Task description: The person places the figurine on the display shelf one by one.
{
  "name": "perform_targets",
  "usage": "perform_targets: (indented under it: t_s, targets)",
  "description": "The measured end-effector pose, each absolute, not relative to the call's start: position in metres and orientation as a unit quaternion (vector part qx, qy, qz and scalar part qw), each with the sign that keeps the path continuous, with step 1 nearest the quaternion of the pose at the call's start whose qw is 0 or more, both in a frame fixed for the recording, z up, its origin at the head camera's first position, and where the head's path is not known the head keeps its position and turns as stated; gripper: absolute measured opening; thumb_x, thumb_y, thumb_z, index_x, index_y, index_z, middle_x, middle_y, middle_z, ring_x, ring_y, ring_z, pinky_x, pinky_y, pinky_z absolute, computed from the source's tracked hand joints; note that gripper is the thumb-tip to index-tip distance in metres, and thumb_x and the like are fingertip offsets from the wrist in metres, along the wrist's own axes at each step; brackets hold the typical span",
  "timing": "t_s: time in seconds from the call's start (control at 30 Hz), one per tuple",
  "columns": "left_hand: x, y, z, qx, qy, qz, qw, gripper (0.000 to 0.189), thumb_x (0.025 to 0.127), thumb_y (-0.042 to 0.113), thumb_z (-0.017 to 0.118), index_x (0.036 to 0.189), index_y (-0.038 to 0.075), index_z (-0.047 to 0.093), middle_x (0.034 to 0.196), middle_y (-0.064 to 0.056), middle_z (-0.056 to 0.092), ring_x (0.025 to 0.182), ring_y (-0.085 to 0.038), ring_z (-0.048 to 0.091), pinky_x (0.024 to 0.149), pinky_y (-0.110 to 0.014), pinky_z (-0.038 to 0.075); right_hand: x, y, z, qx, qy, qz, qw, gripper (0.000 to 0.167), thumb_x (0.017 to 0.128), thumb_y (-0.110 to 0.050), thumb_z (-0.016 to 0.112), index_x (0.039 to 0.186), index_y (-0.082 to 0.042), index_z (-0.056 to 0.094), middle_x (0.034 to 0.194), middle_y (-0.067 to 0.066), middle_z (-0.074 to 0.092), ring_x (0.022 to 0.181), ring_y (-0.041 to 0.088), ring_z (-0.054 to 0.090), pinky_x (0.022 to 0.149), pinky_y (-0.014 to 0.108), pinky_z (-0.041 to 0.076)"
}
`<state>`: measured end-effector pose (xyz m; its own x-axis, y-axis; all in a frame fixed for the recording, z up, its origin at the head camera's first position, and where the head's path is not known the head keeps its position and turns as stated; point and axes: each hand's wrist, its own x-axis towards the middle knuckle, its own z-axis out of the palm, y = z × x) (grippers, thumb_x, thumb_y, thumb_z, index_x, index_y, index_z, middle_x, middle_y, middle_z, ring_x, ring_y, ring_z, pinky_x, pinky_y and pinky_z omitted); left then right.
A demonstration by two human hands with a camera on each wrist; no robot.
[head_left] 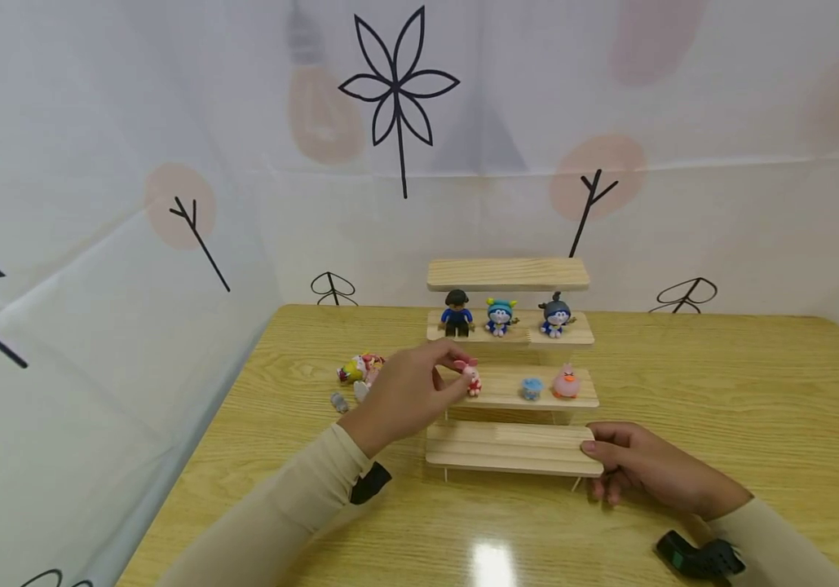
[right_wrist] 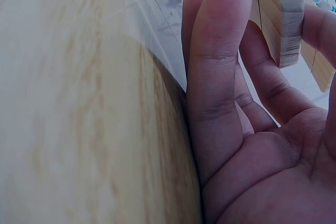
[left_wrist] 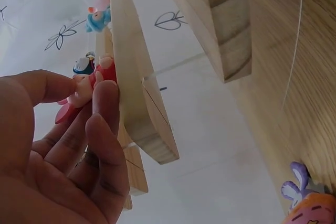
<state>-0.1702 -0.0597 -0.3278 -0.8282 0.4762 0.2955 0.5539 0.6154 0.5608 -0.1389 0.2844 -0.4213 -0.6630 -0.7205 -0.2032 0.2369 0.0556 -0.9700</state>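
My left hand (head_left: pixel 408 395) pinches a small pink-and-red long-eared figurine (head_left: pixel 473 380) between thumb and fingers. It is at the left end of the second board from the bottom of a wooden tiered stand (head_left: pixel 514 448). In the left wrist view, the figurine's red lower part (left_wrist: pixel 107 70) is right at the board. On the same board stand a light blue figurine (head_left: pixel 532 389) and a pink bird figurine (head_left: pixel 567 381). My right hand (head_left: pixel 657 473) grips the right end of the lowest board, thumb on top and fingers below.
Three figures, among them a dark-haired one (head_left: pixel 457 314), stand on the board above; the top board (head_left: pixel 507 274) bears nothing. Left of the stand, several figurines (head_left: pixel 351 371) lie on the wooden table (head_left: pixel 720 391), beside a small grey piece (head_left: pixel 339 402). A patterned cloth hangs behind.
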Motion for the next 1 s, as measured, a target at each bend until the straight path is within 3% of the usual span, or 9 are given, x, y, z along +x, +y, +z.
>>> perform_targets:
  t_s: [0.33,1.0]
  targets:
    - [-0.172,-0.046,-0.324,-0.309,-0.899,-0.308,0.048,0.018,0.099,0.032,0.063,0.114,0.024,0.069,0.107,0.007,0.074,0.057,-0.001,0.054,0.048,-0.020,0.044,-0.139,0.285,-0.423,-0.189,0.637,-0.656,0.358,0.032,0.111,-0.017,0.033,0.132,0.001,0.049,0.098,0.012,0.071,0.082,0.015,0.070,0.069,0.032,0.061]
    - [-0.174,-0.034,-0.323,-0.335,-0.896,-0.287,0.053,0.019,0.100,0.031,0.061,0.116,0.023,0.067,0.105,0.008,0.074,0.051,0.000,0.049,0.044,-0.018,0.039,-0.139,0.283,-0.423,-0.188,0.645,-0.653,0.350,0.032,0.111,-0.017,0.034,0.131,0.003,0.047,0.100,0.015,0.071,0.081,0.016,0.070,0.068,0.032,0.061]
